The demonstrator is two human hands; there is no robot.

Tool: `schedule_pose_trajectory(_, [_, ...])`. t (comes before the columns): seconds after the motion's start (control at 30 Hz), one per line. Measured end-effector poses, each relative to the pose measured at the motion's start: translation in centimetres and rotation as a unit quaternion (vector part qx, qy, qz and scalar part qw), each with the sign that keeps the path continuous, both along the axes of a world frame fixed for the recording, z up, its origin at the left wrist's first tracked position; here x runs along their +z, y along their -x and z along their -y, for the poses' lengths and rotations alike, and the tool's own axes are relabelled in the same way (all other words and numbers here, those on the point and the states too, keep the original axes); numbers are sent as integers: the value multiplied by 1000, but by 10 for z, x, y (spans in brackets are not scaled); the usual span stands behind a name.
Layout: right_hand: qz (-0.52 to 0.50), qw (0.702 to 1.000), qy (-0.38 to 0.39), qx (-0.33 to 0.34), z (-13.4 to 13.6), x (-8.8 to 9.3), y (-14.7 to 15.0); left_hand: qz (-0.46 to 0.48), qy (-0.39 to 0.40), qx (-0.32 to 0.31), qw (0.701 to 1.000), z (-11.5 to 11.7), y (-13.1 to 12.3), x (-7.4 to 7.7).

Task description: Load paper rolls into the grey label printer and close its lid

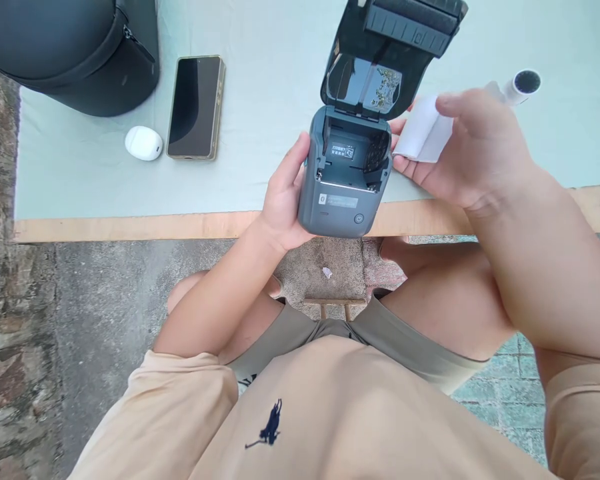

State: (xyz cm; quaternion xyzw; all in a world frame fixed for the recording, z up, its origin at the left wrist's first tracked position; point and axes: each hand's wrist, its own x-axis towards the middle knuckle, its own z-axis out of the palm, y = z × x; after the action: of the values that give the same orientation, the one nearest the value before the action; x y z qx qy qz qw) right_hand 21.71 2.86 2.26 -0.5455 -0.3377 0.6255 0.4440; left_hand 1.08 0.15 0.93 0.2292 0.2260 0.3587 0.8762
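Note:
My left hand (286, 197) grips a dark grey portable thermal printer (340, 217) by its left side, just above the table's front edge. The printer's black lid (365, 73) is raised, and no roll shows in the paper bay (347, 152). A small white paper roll (419, 130), partly unwound, is in my right hand (480, 143), close to the printer's right side. My right thumb lies over the paper, with fingers beneath it. Beyond the right hand, another white roll (523, 87) with a dark end rests on the table, partly hidden.
A smartphone (194, 107) and a white earbud case (143, 143) lie on the pale-green covered table (260, 80). A black zippered bag (80, 60) stands at the back left. Below the wooden edge (130, 227), a white scrap (327, 273) lies on the ground.

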Motion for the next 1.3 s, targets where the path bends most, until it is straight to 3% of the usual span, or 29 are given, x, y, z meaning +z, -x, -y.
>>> schedule_pose_trajectory(0.1, [38, 997, -51, -37, 4, 4, 4, 19, -3, 8, 1000, 0, -1, 0])
schedule_pose_trajectory(0.2, [123, 978, -165, -27, 12, 10, 7, 23, 10, 10, 1000, 0, -1, 1])
schedule_pose_trajectory(0.33, [232, 900, -370, -4, 25, 18, 7, 16, 4, 11, 1000, 2, 0, 2])
schedule_pose_trajectory(0.43, [313, 836, -449, -31, 31, 19, 10, 1, -12, 15, 1000, 3, 2, -1])
schedule_pose_trajectory(0.63, [431, 752, -492, 84, 36, 18, 28, -10, -38, 24, 999, 4, 3, -10])
schedule_pose_trajectory(0.7, [499, 726, -463, 95, 36, 18, 32, -17, -43, 22, 999, 4, 3, -11])
schedule_pose_trajectory(0.8, [550, 711, -423, 113, 35, 16, 34, -32, -39, 23, 998, 6, 3, -11])
schedule_pose_trajectory(0.93, [540, 688, -473, 111, 34, 13, 33, -22, -40, 39, 998, 9, 2, -8])
schedule_pose_trajectory(1.1, [497, 634, -591, 49, 34, 10, 33, -23, -38, 57, 997, 10, -1, -5])
schedule_pose_trajectory(1.3, [512, 614, -597, 65, 40, 8, 42, -17, -38, 75, 996, 8, -6, -1])
